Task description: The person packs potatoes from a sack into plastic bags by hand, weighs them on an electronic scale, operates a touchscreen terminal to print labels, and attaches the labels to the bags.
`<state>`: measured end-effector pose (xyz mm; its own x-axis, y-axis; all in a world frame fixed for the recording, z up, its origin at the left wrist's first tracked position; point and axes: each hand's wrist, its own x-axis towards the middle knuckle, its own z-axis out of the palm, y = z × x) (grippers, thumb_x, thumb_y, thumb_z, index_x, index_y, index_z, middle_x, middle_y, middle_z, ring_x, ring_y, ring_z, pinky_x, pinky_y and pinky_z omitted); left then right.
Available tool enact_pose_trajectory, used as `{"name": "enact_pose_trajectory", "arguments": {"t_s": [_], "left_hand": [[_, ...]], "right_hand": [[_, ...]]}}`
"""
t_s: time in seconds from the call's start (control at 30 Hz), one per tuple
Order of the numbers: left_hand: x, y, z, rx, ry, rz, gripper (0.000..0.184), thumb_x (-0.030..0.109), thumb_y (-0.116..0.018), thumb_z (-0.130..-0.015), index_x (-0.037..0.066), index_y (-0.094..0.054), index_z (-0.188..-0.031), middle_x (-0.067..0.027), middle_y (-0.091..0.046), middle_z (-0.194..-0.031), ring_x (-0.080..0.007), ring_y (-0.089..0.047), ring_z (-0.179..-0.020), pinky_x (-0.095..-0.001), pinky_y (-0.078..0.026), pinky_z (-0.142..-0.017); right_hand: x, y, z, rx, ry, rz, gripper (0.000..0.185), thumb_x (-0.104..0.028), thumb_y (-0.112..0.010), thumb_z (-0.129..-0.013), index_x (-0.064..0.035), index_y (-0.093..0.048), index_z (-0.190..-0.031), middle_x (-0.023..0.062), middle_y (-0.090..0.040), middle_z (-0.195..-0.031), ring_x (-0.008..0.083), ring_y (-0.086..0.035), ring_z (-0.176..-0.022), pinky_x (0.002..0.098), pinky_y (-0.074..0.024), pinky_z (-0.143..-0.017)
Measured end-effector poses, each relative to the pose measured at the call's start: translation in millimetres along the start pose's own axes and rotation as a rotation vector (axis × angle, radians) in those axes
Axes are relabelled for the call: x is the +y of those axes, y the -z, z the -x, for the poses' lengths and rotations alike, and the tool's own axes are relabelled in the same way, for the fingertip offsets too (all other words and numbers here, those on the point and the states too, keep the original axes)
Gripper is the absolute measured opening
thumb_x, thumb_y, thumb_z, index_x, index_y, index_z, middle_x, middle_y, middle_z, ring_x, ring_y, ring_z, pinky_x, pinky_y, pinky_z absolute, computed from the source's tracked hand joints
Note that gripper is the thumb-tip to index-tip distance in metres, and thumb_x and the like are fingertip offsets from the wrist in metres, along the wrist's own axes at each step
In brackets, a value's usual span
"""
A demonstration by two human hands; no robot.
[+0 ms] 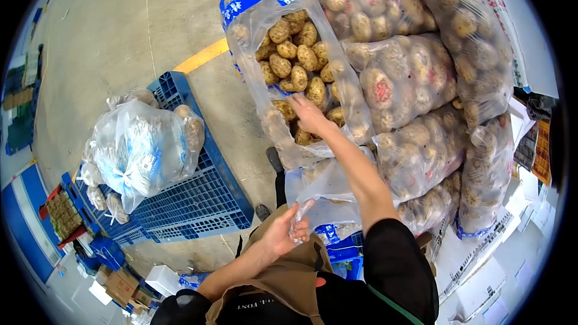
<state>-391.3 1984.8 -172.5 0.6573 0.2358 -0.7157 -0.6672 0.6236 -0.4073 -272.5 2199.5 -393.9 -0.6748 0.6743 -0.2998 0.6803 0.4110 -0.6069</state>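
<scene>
My right hand [310,115] reaches into a torn-open clear plastic sack [244,54] with blue printed tape at its top. Loose, soil-dusted potatoes [288,63] fill the opening. The fingers point down among them beside one potato [283,109]; their tips are partly hidden, so I cannot see whether they grip it. Close to my body, my left hand [283,232] is closed around a crumpled clear plastic bag [300,222]. A loose flap of clear plastic [319,188] lies between my two hands.
Full sacks of potatoes [412,72] are stacked at the right. On the left a blue plastic pallet [211,192] bears a clear bag with blue print [141,144] and smaller bagged goods. A yellow line [205,55] crosses the floor. Cardboard boxes [120,286] stand at lower left.
</scene>
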Motion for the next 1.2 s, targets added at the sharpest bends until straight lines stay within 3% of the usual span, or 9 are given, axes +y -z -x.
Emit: {"name": "enact_pose_trajectory", "arguments": {"t_s": [0.1,0.3,0.57,0.73,0.9,1.0,1.07,1.13,1.2], "left_hand": [[3,4,4,0.007,-0.036,0.023,0.045,0.044,-0.04,-0.096,0.017,-0.042,-0.131,0.004,-0.034,-0.064,-0.0084,-0.031,-0.051,-0.0268,-0.033,-0.06],[10,18,8,-0.003,-0.08,0.07,0.046,0.043,-0.039,-0.096,0.013,-0.042,-0.13,0.0039,-0.033,-0.064,-0.0085,-0.031,-0.052,-0.0276,-0.033,-0.061],[10,10,7,-0.044,-0.1,0.074,0.045,0.043,-0.043,-0.095,0.017,-0.042,-0.132,0.0052,-0.034,-0.065,-0.0071,-0.031,-0.054,-0.024,-0.032,-0.06],[19,8,1,-0.054,-0.17,0.097,0.043,0.042,-0.047,-0.093,0.023,-0.042,-0.131,0.0034,-0.037,-0.067,-0.0089,-0.033,-0.055,-0.0274,-0.034,-0.063],[22,0,-3,-0.156,-0.173,0.124,0.042,0.043,-0.041,-0.096,0.026,-0.039,-0.134,0.0029,-0.035,-0.066,-0.0079,-0.03,-0.052,-0.024,-0.031,-0.061],[17,-8,0,-0.153,-0.123,0.043,0.045,0.049,-0.036,-0.095,0.027,-0.036,-0.135,0.0025,-0.037,-0.066,-0.0084,-0.032,-0.052,-0.0267,-0.034,-0.061],[12,-6,-1,-0.142,-0.125,-0.032,0.046,0.05,-0.034,-0.095,0.027,-0.036,-0.135,0.002,-0.037,-0.066,-0.009,-0.032,-0.052,-0.0282,-0.035,-0.062],[9,-1,-3,-0.133,-0.155,-0.144,0.047,0.052,-0.032,-0.095,0.027,-0.037,-0.135,0.0014,-0.038,-0.066,-0.0095,-0.034,-0.052,-0.03,-0.036,-0.063],[9,-1,3,-0.131,-0.124,-0.08,0.043,0.05,-0.033,-0.096,0.02,-0.042,-0.127,0.0011,-0.039,-0.066,-0.0109,-0.038,-0.054,-0.032,-0.039,-0.063]], "right_hand": [[2,-36,-44,-0.224,-0.053,0.029,0.079,0.007,-0.062,-0.066,-0.0101,-0.032,-0.138,0.0234,-0.039,-0.133,0.0389,-0.04,-0.12,0.0439,-0.0365,-0.099],[20,-48,-37,-0.081,-0.068,-0.096,0.079,-0.001,-0.069,-0.059,-0.005,-0.039,-0.132,0.0205,-0.046,-0.128,0.0363,-0.043,-0.118,0.0429,-0.0371,-0.099],[8,32,29,0.115,-0.434,-0.72,0.084,-0.011,-0.071,-0.051,-0.0012,-0.044,-0.13,0.0158,-0.058,-0.115,0.028,-0.055,-0.106,0.0329,-0.0422,-0.094],[-29,99,116,-0.236,-0.286,-1.269,0.09,-0.014,-0.075,-0.053,-0.0051,-0.04,-0.135,0.0088,-0.049,-0.128,0.0219,-0.051,-0.112,0.033,-0.0398,-0.098],[-71,110,168,-0.704,-0.054,-0.672,0.081,-0.014,-0.077,-0.06,-0.0028,-0.042,-0.132,0.0138,-0.055,-0.123,0.0196,-0.054,-0.11,0.0348,-0.0451,-0.092],[-69,92,153,-0.675,-0.179,-0.385,0.066,-0.012,-0.072,-0.066,-0.0028,-0.047,-0.126,0.0168,-0.054,-0.123,0.0208,-0.055,-0.109,0.035,-0.0458,-0.09],[-54,73,121,-0.147,-0.424,-0.697,0.055,-0.008,-0.066,-0.07,-0.0026,-0.051,-0.123,0.0185,-0.054,-0.121,0.0253,-0.056,-0.108,0.036,-0.0448,-0.091],[-18,46,77,0.004,-0.227,-0.06,0.052,-0.005,-0.061,-0.073,0.0012,-0.049,-0.123,0.0193,-0.052,-0.123,0.0286,-0.052,-0.111,0.0357,-0.043,-0.092],[20,7,44,-0.311,-0.334,0.473,0.045,-0.01,-0.057,-0.078,0.0023,-0.051,-0.121,0.0195,-0.049,-0.127,0.0298,-0.045,-0.118,0.0382,-0.0389,-0.096]]}}
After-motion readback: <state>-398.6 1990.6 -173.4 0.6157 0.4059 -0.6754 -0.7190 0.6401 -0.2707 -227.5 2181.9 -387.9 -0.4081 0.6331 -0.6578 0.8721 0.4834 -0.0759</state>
